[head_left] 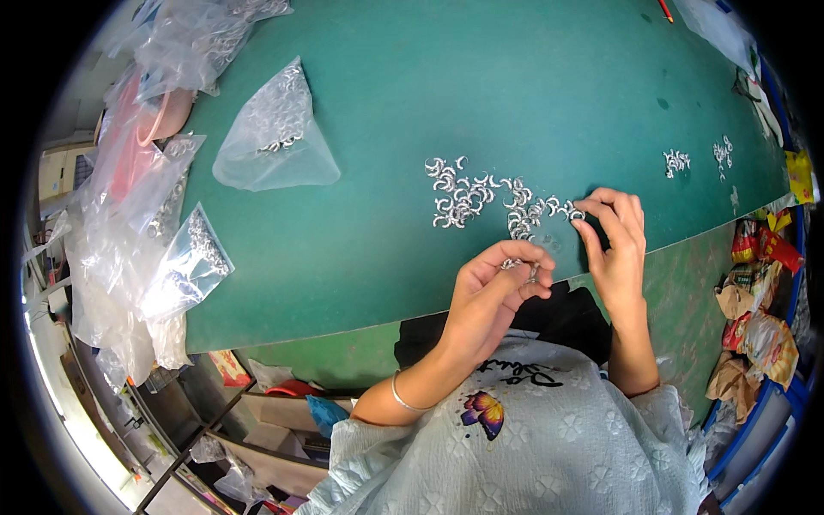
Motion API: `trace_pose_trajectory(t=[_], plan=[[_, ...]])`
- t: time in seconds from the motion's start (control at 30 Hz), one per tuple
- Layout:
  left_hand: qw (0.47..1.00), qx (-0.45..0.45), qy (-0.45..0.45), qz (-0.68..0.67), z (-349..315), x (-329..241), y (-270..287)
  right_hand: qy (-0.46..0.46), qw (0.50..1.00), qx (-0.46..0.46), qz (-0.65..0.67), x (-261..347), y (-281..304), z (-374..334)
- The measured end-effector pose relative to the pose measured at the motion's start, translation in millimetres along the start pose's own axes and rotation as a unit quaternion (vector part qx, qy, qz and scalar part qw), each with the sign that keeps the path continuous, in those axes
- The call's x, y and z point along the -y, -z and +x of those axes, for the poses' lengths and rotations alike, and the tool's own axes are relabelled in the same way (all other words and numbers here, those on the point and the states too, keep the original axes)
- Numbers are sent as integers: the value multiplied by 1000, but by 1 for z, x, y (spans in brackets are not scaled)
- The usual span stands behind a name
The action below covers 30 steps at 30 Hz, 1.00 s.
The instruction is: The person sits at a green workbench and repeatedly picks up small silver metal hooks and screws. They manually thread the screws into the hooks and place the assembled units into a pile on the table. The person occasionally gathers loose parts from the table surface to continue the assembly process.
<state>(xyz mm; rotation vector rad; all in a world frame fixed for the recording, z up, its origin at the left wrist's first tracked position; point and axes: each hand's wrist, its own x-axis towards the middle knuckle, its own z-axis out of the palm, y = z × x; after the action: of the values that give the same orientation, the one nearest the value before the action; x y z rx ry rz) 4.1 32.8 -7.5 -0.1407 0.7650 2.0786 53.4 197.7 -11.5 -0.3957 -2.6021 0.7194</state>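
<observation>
A loose pile of small silver crescent-shaped metal pieces (463, 202) lies on the green tabletop in front of me. My left hand (489, 296) is cupped palm up near the table's front edge, its fingers curled around several of these pieces. At the pile's right end, my right hand (616, 240) has thumb and index finger closed on one crescent piece (576, 213), close to the table surface. Whether that piece is lifted off the table I cannot tell. Two smaller groups of silver pieces, one cluster (676, 161) and another cluster (723, 156), lie farther right.
An open clear bag of silver pieces (279, 142) lies at the left of the green table (378, 283). Another small bag (202, 253), plastic sheeting and a pink basket (167, 116) crowd the left edge. Colourful packages (764, 343) are at right; a red pencil-like stick (666, 10) lies far off.
</observation>
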Motion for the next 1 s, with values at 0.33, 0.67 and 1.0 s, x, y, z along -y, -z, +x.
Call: trace_pose_trajectory(t=[0.33,0.67,1.0], plan=[[998,-47,19,42,0,2,1,-26,991,-77,102,-5,-6,2],[974,-53,-90,199,4,5,-12,-155,889,8,432,30,-6,-14],[971,-77,-93,206,2,4,-9,-118,896,8,429,34,0,-18]])
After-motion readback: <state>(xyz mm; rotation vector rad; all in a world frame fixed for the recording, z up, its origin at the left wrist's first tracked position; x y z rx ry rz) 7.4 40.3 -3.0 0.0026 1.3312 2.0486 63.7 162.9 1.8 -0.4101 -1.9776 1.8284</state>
